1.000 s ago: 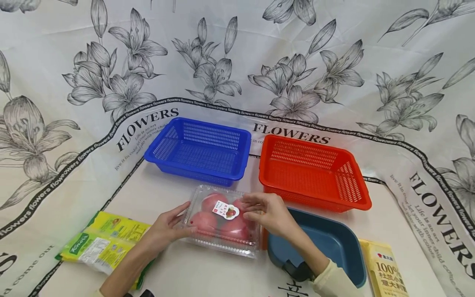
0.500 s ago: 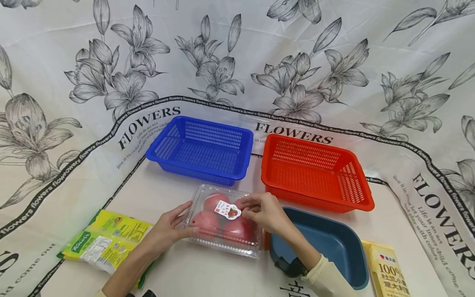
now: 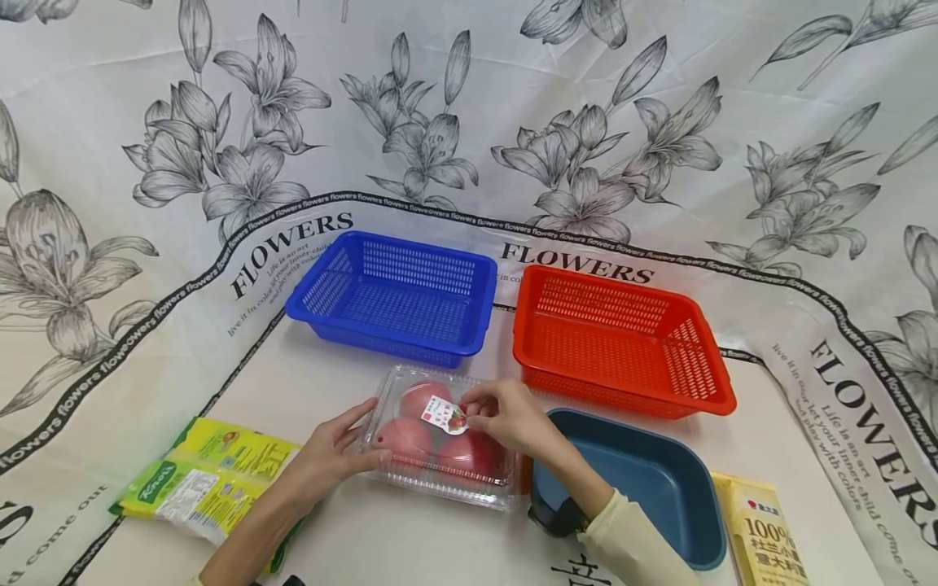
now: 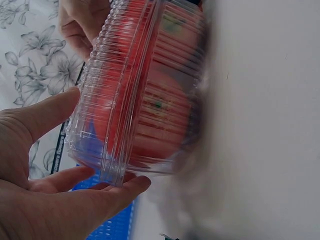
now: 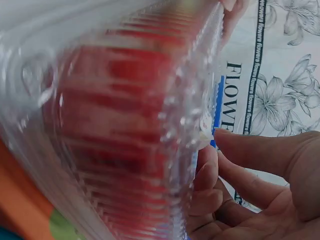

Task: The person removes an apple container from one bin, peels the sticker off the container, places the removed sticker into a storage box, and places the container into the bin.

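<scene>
A clear plastic clamshell box (image 3: 454, 486) of red tomatoes (image 4: 157, 117) lies in the middle of the table, its lid down. On the lid is a white sticker (image 3: 441, 413) with a printed fruit picture. My left hand (image 3: 339, 450) holds the box at its left side, thumb toward the near corner and fingers along the side edge. My right hand (image 3: 510, 415) is over the lid's right half, thumb and fingertips pinching the sticker's right end. In the right wrist view the sticker's pale edge (image 5: 205, 131) shows at the thumb tip.
Behind the box stand a blue basket (image 3: 410, 305) and a red basket (image 3: 597, 342). A dark blue tray (image 3: 652, 480) lies to the right, beside a yellow pasta packet (image 3: 765, 529). A green and yellow Knorr bag (image 3: 208, 476) is at left. An orange item (image 5: 22, 192) shows beside the box.
My right hand has moved a little left across the lid, its fingers closing together onto the sticker's right end. The left hand and the box have stayed in place.
</scene>
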`<state>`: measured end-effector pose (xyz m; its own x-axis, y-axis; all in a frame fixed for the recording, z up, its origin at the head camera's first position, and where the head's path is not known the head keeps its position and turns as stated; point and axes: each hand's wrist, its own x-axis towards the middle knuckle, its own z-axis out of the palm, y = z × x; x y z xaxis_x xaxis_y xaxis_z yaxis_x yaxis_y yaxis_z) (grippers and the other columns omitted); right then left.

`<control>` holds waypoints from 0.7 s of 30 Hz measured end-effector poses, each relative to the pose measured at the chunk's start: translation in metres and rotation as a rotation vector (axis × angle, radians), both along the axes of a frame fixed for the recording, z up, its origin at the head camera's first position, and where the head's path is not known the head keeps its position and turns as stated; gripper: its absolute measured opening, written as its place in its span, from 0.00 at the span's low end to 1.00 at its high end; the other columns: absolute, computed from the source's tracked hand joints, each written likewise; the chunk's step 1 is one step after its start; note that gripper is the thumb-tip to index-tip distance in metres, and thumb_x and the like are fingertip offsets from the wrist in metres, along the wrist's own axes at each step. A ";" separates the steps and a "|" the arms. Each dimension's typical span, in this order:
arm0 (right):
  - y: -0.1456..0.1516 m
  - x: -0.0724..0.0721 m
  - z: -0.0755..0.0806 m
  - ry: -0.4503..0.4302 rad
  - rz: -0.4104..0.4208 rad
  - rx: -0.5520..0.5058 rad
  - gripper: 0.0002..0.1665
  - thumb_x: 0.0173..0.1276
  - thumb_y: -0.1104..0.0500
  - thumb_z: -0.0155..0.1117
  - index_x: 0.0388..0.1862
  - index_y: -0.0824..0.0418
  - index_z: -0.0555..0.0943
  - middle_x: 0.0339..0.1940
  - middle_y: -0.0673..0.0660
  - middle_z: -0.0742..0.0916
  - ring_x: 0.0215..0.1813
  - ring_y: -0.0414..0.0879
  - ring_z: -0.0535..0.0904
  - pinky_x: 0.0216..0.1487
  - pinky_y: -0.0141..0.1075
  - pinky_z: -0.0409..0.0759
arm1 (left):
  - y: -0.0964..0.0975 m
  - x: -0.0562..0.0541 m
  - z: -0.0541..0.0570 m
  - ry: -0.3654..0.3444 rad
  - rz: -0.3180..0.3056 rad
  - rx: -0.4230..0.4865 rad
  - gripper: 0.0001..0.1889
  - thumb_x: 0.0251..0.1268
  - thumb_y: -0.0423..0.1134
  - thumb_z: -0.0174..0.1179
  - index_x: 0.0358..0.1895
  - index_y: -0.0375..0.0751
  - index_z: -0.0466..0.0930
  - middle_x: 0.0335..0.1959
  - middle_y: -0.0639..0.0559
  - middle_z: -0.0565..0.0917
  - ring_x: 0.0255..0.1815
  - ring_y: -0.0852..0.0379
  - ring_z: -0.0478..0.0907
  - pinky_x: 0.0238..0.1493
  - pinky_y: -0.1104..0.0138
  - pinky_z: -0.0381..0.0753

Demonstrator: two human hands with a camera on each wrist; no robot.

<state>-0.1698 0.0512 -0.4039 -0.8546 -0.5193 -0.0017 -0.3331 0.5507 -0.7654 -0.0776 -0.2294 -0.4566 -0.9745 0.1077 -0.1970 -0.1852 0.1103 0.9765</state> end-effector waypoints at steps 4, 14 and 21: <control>-0.006 -0.002 -0.002 0.082 -0.017 0.057 0.04 0.67 0.69 0.77 0.40 0.66 0.93 0.30 0.52 0.89 0.31 0.42 0.79 0.33 0.30 0.82 | 0.001 0.001 0.000 0.008 0.001 0.008 0.48 0.67 0.33 0.76 0.86 0.38 0.58 0.88 0.37 0.56 0.85 0.32 0.57 0.81 0.44 0.64; -0.010 -0.002 -0.002 0.172 -0.041 0.079 0.05 0.67 0.69 0.76 0.31 0.63 0.93 0.25 0.50 0.89 0.26 0.39 0.75 0.25 0.29 0.74 | 0.001 0.002 0.003 -0.011 0.011 -0.010 0.48 0.66 0.34 0.76 0.86 0.40 0.59 0.88 0.36 0.54 0.86 0.33 0.55 0.80 0.46 0.64; -0.007 0.000 0.001 0.158 -0.002 0.049 0.06 0.71 0.68 0.74 0.32 0.64 0.91 0.25 0.52 0.88 0.26 0.40 0.73 0.25 0.29 0.69 | 0.002 0.002 0.004 -0.041 0.020 -0.019 0.49 0.65 0.36 0.78 0.86 0.42 0.60 0.88 0.35 0.55 0.85 0.34 0.57 0.79 0.47 0.66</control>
<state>-0.1697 0.0445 -0.4025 -0.8473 -0.5201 0.1076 -0.4461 0.5869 -0.6757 -0.0756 -0.2276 -0.4524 -0.9674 0.0846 -0.2388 -0.2275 0.1242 0.9658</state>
